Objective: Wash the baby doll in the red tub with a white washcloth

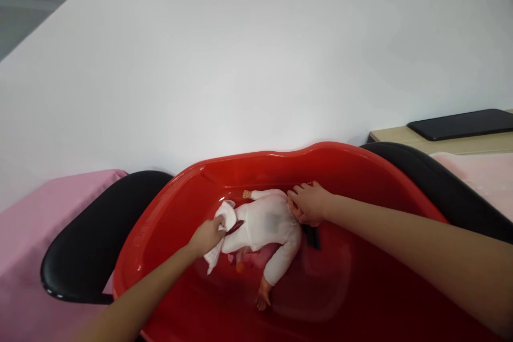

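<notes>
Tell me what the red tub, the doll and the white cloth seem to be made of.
The red tub looks like glossy moulded plastic, judging by its bright highlights. The doll's hand looks like smooth vinyl. The white cloth seems soft fabric, from its crumpled folds.

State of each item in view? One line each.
left hand, closed on cloth
cloth, bunched, pressed to doll
doll, lying in tub, white suit on, arms out
right hand, resting at doll's head end, fingers spread
tub, red, holding doll
armrest, black, beside tub
tablet, dark, flat on table
</notes>
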{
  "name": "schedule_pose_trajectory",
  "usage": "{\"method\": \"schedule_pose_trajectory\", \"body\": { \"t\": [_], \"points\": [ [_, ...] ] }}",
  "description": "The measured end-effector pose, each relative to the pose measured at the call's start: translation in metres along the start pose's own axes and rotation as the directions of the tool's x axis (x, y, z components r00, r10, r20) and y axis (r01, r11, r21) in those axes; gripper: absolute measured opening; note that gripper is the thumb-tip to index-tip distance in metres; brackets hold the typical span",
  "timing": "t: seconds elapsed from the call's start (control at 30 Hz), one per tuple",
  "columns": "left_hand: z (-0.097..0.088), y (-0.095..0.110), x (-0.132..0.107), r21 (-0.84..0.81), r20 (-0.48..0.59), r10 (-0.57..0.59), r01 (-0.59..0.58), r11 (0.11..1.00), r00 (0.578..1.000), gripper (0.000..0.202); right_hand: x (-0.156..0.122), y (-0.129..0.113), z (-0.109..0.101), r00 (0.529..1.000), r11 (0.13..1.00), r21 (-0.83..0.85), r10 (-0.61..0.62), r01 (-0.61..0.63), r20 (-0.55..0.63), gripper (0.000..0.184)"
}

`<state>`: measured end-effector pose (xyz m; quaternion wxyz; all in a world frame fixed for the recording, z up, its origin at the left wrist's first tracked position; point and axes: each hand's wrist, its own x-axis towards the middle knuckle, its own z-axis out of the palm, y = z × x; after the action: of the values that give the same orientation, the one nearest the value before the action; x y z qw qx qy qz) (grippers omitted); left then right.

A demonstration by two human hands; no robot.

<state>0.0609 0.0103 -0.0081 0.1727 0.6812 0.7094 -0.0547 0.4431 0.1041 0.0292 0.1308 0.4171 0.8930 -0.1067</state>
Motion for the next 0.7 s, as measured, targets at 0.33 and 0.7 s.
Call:
{"method": "schedule_pose_trajectory", "body": {
  "t": [0.33, 0.7],
  "points": [
    [-0.017, 0.145, 0.044, -0.272, -0.316, 0.277, -0.366, 0.89, 0.908, 0.046, -0.002, -0.001, -0.002, 1.0, 1.0, -0.011, 0.005, -0.005, -0.016, 0.074],
    [0.038, 0.152, 0.12, -0.262, -0.197, 0.389, -0.431, 0.864, 0.9, 0.042, 0.001, 0.003, 0.001, 1.0, 1.0, 0.004, -0.008, 0.008, -0.008, 0.072]
  ]
}}
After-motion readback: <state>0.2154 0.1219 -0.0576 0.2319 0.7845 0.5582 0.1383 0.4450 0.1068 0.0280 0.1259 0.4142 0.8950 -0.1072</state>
